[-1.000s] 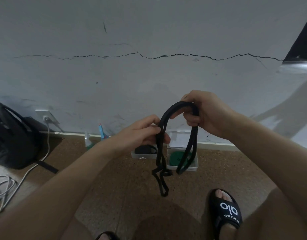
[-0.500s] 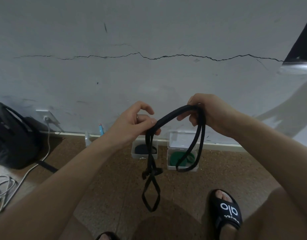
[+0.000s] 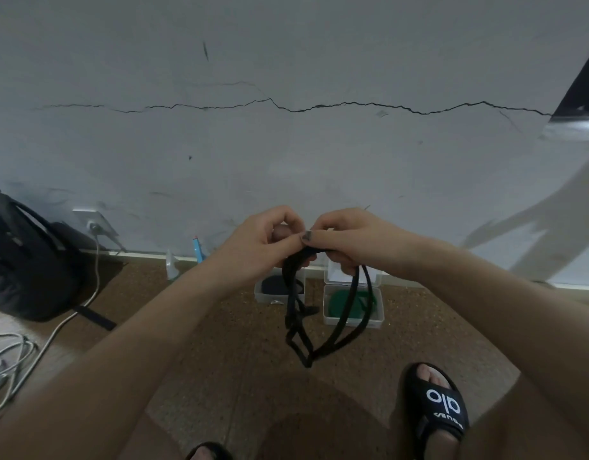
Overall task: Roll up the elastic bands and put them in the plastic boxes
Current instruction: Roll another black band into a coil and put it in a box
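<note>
A black elastic band (image 3: 349, 322) hangs in loose, twisted loops in front of me. My left hand (image 3: 263, 244) and my right hand (image 3: 344, 242) are close together and both pinch its top part between fingers and thumb. Below them on the floor by the wall stand two clear plastic boxes. The left box (image 3: 263, 295) holds a dark rolled band. The right box (image 3: 379, 318) is open, its lid up against the wall, with a green band inside. The hanging loops partly hide both boxes.
A black backpack (image 3: 24, 260) lies at the left by a wall socket, with white cables (image 3: 7, 366) trailing over the brown floor. A small bottle and a blue pen (image 3: 197, 249) sit at the skirting. My sandalled foot (image 3: 439, 403) is at lower right.
My hands have come together and lowered a little. The stretch of band between them has shortened, and the hanging loops now droop lower as a double loop.
</note>
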{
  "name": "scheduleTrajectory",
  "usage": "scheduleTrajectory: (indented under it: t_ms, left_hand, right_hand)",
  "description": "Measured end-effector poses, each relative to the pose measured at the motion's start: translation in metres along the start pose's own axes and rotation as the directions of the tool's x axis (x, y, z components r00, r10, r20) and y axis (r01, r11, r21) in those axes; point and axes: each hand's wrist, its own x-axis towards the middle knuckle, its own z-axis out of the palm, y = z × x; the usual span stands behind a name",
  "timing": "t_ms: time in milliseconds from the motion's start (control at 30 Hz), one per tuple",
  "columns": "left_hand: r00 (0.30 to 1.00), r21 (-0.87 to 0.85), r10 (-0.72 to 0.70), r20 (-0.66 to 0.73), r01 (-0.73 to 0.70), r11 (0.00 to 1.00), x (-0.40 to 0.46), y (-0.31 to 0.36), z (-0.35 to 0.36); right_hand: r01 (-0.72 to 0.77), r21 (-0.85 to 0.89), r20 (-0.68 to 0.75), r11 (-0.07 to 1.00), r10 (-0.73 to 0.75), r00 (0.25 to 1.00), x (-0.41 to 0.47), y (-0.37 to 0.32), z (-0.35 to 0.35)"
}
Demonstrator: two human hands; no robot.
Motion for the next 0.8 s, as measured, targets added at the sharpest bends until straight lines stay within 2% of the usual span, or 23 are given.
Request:
scheduleTrajectory:
  t_ms: [67, 233, 333, 433, 667, 800]
  left_hand:
    - [1.0, 0.034, -0.007, 0.008, 0.007, 0.999, -0.001, -0.002, -0.002]
    - [0.997, -0.017, -0.026, 0.077, 0.028, 0.999, -0.002, -0.005, -0.005]
    - [0.996, 0.068, 0.019, 0.092, -0.025, 0.997, -0.004, -0.007, -0.004]
    - [0.995, 0.105, 0.055, 0.089, -0.064, 0.992, -0.006, -0.008, -0.001]
    - [0.997, 0.013, 0.043, 0.062, -0.044, 0.999, -0.004, -0.007, -0.004]
    - [0.99, 0.05, 0.018, 0.14, -0.025, 0.998, -0.003, -0.009, -0.001]
  right_hand:
    - [0.017, 0.085, -0.022, 0.996, -0.015, 1.0, 0.0, -0.001, -0.002]
    - [0.032, 0.301, -0.086, 0.953, -0.006, 0.996, 0.002, -0.005, -0.003]
    - [0.059, 0.384, -0.121, 0.921, -0.013, 0.993, 0.005, -0.008, -0.004]
    - [0.079, 0.409, -0.13, 0.909, -0.028, 0.991, 0.004, -0.009, -0.008]
    - [0.11, 0.426, -0.182, 0.898, -0.034, 0.983, 0.0, -0.009, -0.016]
    - [0.132, 0.427, -0.202, 0.894, -0.048, 0.978, -0.001, -0.009, -0.017]
